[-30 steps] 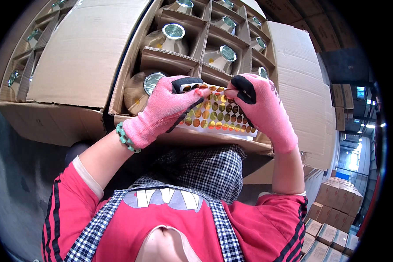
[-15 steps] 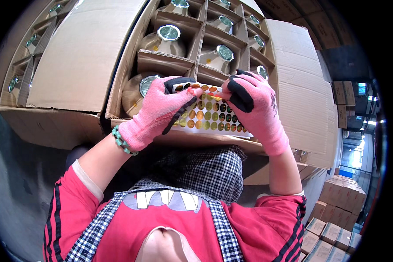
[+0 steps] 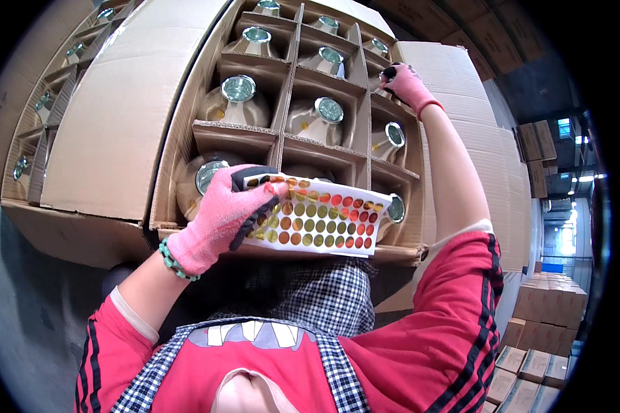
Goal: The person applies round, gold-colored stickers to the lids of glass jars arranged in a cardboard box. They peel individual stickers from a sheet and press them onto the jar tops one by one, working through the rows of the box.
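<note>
At the far left, we see a neighbouring carton (image 3: pixel 17 186) with glass vessels (image 3: pixel 22 167) standing in its compartments. Beside it, a broad cardboard flap (image 3: pixel 120 113) lies spread out. Next comes the left forearm, with a green beaded bracelet (image 3: pixel 176 260) at the wrist. The left hand (image 3: pixel 220 217), in a pink glove with black fingertips, pinches the left end of a white sticker sheet (image 3: pixel 317 244) between thumb and fingers. The sheet slopes over the near edge of an open carton (image 3: pixel 396 255), its rows of round stickers, shiny gold, orange and red, facing up toward us. Behind and around the sheet, cardboard dividers (image 3: pixel 280 144) part the carton into cells, each vessel we can make out, such as the clear bottle (image 3: pixel 238 107), standing upright with a greenish round mouth. Below the sheet, we see a black-and-white checked apron (image 3: pixel 334 292). Farther right, the right hand (image 3: pixel 401 84), gloved alike, reaches to a vessel in the right column (image 3: pixel 377 84); its fingers are bunched close at the neck, and we cannot tell whether they grip anything. At the right edge are stacked cartons (image 3: pixel 548 310).
</note>
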A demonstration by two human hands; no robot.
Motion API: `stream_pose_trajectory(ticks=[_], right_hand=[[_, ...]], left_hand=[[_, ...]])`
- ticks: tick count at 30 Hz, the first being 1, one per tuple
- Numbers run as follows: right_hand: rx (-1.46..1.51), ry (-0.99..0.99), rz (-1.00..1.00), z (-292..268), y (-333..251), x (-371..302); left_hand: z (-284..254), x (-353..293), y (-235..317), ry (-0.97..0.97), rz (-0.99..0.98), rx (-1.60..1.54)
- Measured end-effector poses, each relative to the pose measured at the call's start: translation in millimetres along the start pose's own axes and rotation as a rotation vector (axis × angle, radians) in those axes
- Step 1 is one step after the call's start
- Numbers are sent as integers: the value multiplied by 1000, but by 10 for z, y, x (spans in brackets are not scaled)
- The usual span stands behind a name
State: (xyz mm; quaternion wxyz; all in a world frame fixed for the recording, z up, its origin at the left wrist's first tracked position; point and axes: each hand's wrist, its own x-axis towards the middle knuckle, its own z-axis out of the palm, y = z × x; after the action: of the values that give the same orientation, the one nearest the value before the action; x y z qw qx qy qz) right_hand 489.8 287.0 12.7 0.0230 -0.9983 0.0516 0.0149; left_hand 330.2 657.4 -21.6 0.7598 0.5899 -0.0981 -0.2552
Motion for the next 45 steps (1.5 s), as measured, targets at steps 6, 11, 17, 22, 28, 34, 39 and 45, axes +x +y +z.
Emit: stream_pose_trajectory(ticks=[6, 11, 17, 22, 28, 34, 39, 45], right_hand=[[-186, -149, 52, 234, -158, 327], [-460, -87, -15, 276, -167, 298], [-157, 334, 67, 113, -220, 41], [461, 443, -320, -409, -1113, -1223], [254, 101, -551, -410, -1797, -2153], [223, 66, -486, -318, -1765, -2131], [395, 74, -436, -291, -1789, -2137], [487, -26, -334, -352, -1835, -2141]], left_hand=[[-37, -11, 24, -66, -76, 7], [-16, -33, 97, -70, -142, -33], [13, -3, 43, -93, -102, -133], [17, -12, 57, -74, -64, -110], [-9, -32, 48, -47, -29, -89], [34, -10, -29, -6, 73, -114], [-11, 15, -141, -17, 129, -109], [-11, -2, -78, -65, 68, -101]])
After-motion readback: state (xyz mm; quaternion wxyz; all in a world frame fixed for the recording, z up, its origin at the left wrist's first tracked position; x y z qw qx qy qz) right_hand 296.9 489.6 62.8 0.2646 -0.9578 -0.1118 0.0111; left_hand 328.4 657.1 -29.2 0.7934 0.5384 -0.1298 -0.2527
